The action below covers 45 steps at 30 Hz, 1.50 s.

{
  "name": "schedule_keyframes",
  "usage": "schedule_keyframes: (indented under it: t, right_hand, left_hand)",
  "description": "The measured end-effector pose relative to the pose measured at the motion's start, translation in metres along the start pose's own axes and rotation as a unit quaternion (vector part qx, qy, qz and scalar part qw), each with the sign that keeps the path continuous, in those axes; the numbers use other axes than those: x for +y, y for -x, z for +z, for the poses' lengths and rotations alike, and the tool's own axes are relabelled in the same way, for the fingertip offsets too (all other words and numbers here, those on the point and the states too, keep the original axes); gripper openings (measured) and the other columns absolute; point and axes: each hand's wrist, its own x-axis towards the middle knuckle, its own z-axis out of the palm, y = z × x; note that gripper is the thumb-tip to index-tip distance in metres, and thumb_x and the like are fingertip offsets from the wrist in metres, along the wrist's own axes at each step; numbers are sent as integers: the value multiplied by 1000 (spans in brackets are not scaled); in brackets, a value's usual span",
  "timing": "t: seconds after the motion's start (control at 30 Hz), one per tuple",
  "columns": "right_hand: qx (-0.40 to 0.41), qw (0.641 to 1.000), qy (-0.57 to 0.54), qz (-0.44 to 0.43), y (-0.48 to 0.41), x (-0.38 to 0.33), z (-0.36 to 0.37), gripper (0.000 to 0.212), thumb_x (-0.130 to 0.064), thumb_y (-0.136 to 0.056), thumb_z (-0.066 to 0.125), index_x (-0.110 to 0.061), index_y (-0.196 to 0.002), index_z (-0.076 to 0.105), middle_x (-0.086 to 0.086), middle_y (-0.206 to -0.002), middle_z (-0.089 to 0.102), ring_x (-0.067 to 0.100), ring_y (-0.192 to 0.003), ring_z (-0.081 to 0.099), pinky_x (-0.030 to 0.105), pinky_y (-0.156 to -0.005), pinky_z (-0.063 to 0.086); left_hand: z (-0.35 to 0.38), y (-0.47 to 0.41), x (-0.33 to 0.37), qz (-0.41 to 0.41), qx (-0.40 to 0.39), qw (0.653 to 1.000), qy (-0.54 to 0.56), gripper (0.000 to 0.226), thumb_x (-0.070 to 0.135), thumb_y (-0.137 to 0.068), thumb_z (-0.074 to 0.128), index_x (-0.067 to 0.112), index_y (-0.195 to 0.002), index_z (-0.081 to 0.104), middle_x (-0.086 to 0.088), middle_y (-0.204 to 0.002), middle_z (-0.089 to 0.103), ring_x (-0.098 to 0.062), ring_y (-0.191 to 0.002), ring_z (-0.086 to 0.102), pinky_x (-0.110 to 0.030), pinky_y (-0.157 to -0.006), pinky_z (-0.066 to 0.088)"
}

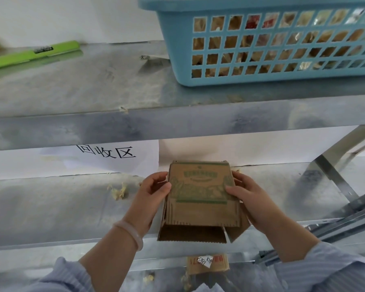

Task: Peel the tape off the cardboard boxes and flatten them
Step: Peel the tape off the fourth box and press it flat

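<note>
A small brown cardboard box (200,199) printed in green is held between both hands just above the lower grey metal shelf (51,207), near the middle of the view. Its left side is gripped by the left hand (154,194), with the thumb laid on the top face and the fingers curled round the side wall. Its right side is gripped the same way by the right hand (247,199). The near end flaps are seen hanging open, and no tape can be made out on the faces that show.

The box is judged to be light and empty. Its corrugated walls should be stiff along the flutes but easily folded at the scored creases. It is best held at two opposite side walls, as it is now, and pressed at opposite corners so that it collapses flat. The open flaps are likely to tear if pulled hard.

A pale bangle (131,232) is worn on the left wrist. Pale shreds (118,191) lie on the lower shelf to the left. A white paper sign (105,159) is fixed at the far wall. On the upper grey metal shelf (93,85), a blue plastic lattice basket (177,60) stands at the far right and a flat green plastic tool (30,53) lies at the far left. A second piece of brown cardboard (207,265) with white labels is seen below, near the bottom edge.
</note>
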Motion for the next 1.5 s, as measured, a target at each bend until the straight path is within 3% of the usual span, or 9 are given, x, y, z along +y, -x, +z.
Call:
schedule_keyframes:
  t: [0.17, 0.37, 0.5, 0.73, 0.87, 1.0, 1.23, 1.4, 1.5]
  right_hand:
    - [-26, 997, 38, -58, 3, 14, 3, 66, 15, -87, 49, -30, -136, 44, -1, -120, 65, 17, -112, 62, 40, -87, 57]
    - [23, 982, 92, -162, 1, 0, 5, 45, -14, -95, 57, -35, -133, 47, 5, -111, 61, 16, -105, 63, 34, -83, 57]
    - [69, 964, 129, -224, 0, -7, 7, 16, -25, -94, 51, -26, -97, 66, -1, -108, 56, 17, -102, 59, 29, -79, 56]
    - [75, 985, 51, -148, 3, -6, -3, 28, -11, -99, 46, -7, -85, 70, 9, -103, 63, 13, -87, 64, 35, -77, 58]
    - [72, 978, 162, -108, 0, -17, -4, 28, -19, -92, 62, 1, -74, 69, 3, -77, 71, 14, -76, 68, 23, -65, 56]
    - [21, 935, 342, -93, 1, -32, -2, 48, -46, -68, 76, -4, -68, 52, -5, -56, 62, 2, -52, 58, 16, -51, 45]
    - [48, 800, 593, -76, 13, -39, 31, 66, -56, -60, 76, -29, -105, 35, -5, -104, 40, 13, -85, 50, 28, -68, 45]
    - [24, 894, 444, -61, 18, -40, 29, 45, -32, -88, 58, -35, -123, 32, -2, -109, 46, 18, -86, 57, 26, -57, 51]
    - [34, 968, 246, -22, 16, -43, 15, 28, -17, -98, 43, -29, -124, 42, 2, -104, 53, 29, -91, 62, 40, -61, 61]
  left_hand:
    - [-1, 5, -10, -10, -85, 996, -34, 53, 13, -93, 56, 49, -130, 40, 9, -123, 61, -7, -110, 61, -25, -87, 54]
    - [2, 0, -4, 87, -42, 988, -124, 59, 1, -88, 61, 43, -124, 40, 10, -130, 48, -10, -122, 49, -25, -88, 54]
    - [11, 3, 0, 153, -12, 975, -163, 61, -8, -84, 57, 39, -120, 42, 4, -129, 44, -17, -122, 49, -34, -89, 56]
    - [3, 4, 8, 110, 13, 992, -55, 32, -6, -95, 33, 4, -94, 63, -3, -112, 63, -23, -107, 59, -33, -82, 54]
    - [2, -4, 24, 119, 40, 964, -234, 22, 3, -89, 59, 25, -90, 65, 3, -100, 65, -12, -94, 63, -28, -77, 54]
    - [4, -4, 37, 68, -25, 957, -281, 51, 42, -65, 77, 33, -111, 56, 12, -114, 48, -9, -102, 56, -20, -84, 48]
    - [21, -1, 29, 43, -47, 902, -427, 91, 55, -56, 84, 50, -129, 30, 13, -118, 19, -13, -111, 36, -29, -97, 44]
    - [13, 7, 25, 89, -45, 915, -391, 67, 30, -86, 65, 48, -139, 28, 12, -129, 25, -15, -116, 37, -19, -87, 39]
    - [12, 10, 34, 92, -46, 961, -258, 56, 4, -95, 43, 40, -137, 35, -5, -130, 44, -13, -106, 48, -10, -80, 37]
